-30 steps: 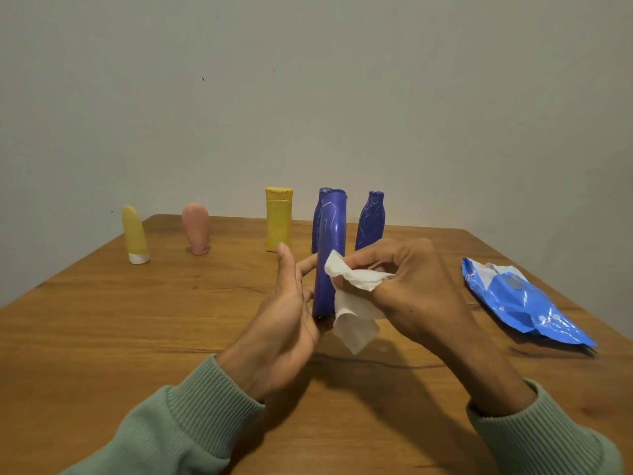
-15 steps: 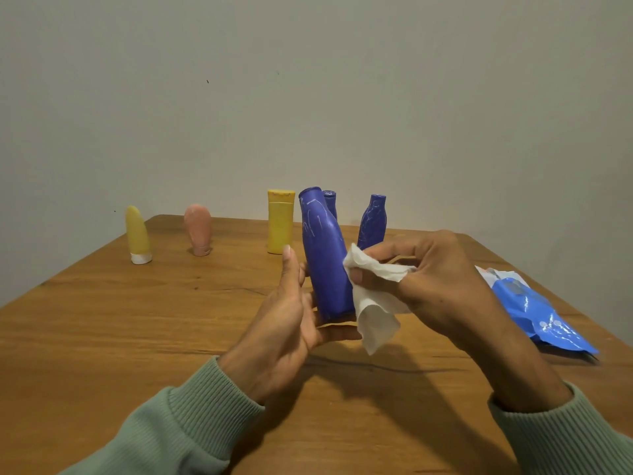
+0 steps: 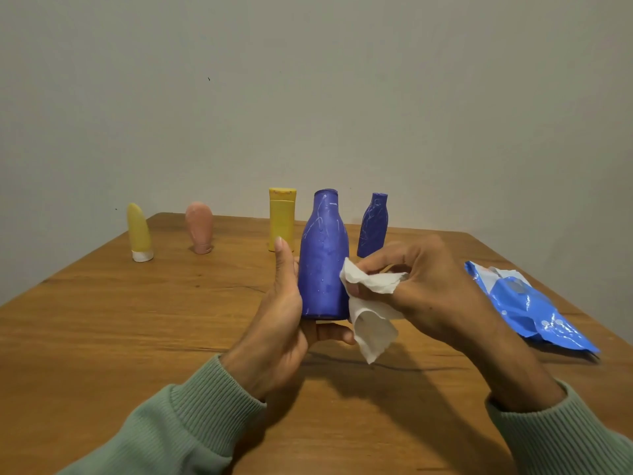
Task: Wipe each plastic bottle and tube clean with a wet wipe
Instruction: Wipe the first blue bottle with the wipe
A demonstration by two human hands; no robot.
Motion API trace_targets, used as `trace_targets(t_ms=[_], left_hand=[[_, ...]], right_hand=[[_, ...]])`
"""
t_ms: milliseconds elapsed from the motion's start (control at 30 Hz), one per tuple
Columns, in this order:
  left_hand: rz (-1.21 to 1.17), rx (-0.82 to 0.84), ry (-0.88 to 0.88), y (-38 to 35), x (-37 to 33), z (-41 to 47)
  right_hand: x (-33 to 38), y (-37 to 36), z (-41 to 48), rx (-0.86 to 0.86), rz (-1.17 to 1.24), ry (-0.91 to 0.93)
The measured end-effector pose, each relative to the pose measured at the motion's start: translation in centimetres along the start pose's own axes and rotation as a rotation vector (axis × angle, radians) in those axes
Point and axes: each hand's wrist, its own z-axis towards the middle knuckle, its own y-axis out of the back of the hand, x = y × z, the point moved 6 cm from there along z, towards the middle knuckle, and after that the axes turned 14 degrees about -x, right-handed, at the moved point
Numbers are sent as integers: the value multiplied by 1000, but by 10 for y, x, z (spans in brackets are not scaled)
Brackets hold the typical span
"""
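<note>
A: Left hand [image 3: 277, 323] status?
B: Clamped on the upright blue bottle [image 3: 323, 258], thumb under its base, over the table's [image 3: 137, 320] centre.
A: Right hand [image 3: 424, 289]?
B: Fingers pinched on a crumpled wet wipe [image 3: 373, 317], which touches the bottle's right side.
A: Remaining items?
B: Yellow tube [image 3: 138, 231], pink tube [image 3: 199, 228], yellow bottle [image 3: 281, 217] and second blue bottle [image 3: 373, 224] stand far; wipes pack [image 3: 527, 303] lies right.

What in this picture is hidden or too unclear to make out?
All from the head view:
- The back of the held blue bottle faces away, and the left hand covers its base.
- The foot of the rear blue bottle is behind the right hand, which holds the wet wipe.
- The print on the wipe pack is too small to read.
</note>
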Motion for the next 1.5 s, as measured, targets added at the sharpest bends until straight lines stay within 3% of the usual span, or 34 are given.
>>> trace_targets(t_ms=[167, 367, 533, 733, 933, 1067, 1133, 1267, 1333, 1500], left_hand=[[-65, 73, 35, -4, 0, 3], [-129, 83, 131, -5, 7, 0], [-141, 78, 150, -9, 13, -5], [-79, 26, 122, -9, 12, -4], [-49, -14, 20, -12, 19, -6], [107, -31, -49, -15, 22, -12], [158, -41, -68, -16, 20, -12], [187, -131, -139, 3, 24, -3], [182, -120, -132, 0, 18, -7], [375, 110, -105, -7, 24, -15]], right_hand=[[2, 0, 0, -18, 39, -10], [20, -23, -16, 182, -113, 188], [19, -17, -12, -128, -158, 256], [33, -31, -25, 121, -307, 271], [28, -20, -21, -182, -191, 342], [20, -7, -14, -383, -182, 372], [19, -6, -11, -331, -170, 358], [24, -16, -12, -18, -198, 338], [23, -10, -10, -97, -160, 344], [12, 18, -1, -447, -67, 309]])
